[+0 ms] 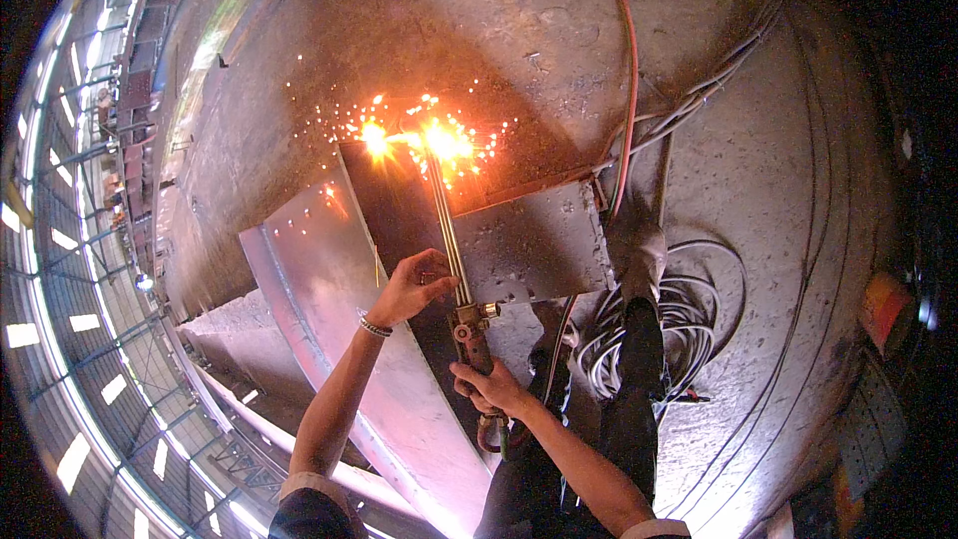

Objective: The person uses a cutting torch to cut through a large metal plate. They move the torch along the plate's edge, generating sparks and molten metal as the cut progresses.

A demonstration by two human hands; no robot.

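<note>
A cutting torch (446,225) with long, thin metal tubes points away from me. My right hand (491,386) is wrapped round its handle, just behind the valve body. Farther forward, my left hand (414,287) has its thumb and curled fingers against the tubes; a bracelet circles that wrist. At the torch's far end a bright glare throws orange sparks (449,140) and hides the tip. The glare lies along the far edge of a dark steel piece (384,200). Beside it are a long steel plate (344,284) on the left and a shorter plate (539,245) on the right.
Coiled hoses (689,324) lie by my legs on the right. A red hose (632,70) and a bundle of cables (718,80) run across the stained floor (748,190). A tall hall structure (85,339) with bright panels curves along the left.
</note>
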